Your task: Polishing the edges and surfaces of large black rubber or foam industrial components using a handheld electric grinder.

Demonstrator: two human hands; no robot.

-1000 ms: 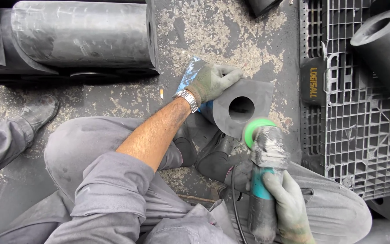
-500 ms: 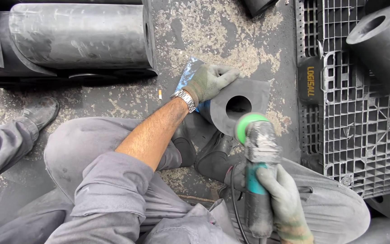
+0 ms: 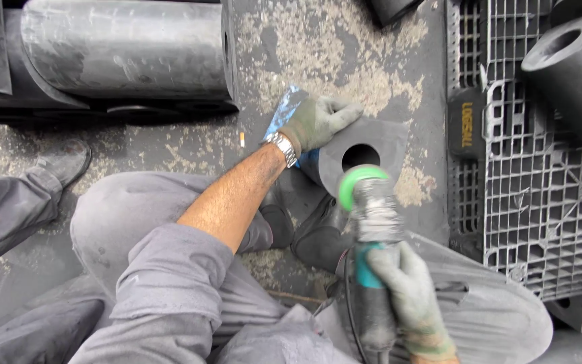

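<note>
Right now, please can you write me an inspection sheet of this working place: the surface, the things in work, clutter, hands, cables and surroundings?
Surface: concrete floor, stained and dusty.
Job's things: dark hollow cylinder lying on the floor, bore facing up toward the camera; power grinder with green disc at the cylinder's end face.
Clutter: small cigarette-like stub on the floor.
Hands: left hand, gloved, resting on the cylinder; right hand, gloved, gripping the grinder.
Cables: black cord beside the grinder's handle.
Surroundings: large dark cylinders, grey plastic pallet, another person's leg and shoe at left.

grinder (image 3: 372, 222) moved left, green disc (image 3: 358, 183) seemingly nearer block's bore (image 3: 360, 156)
</note>
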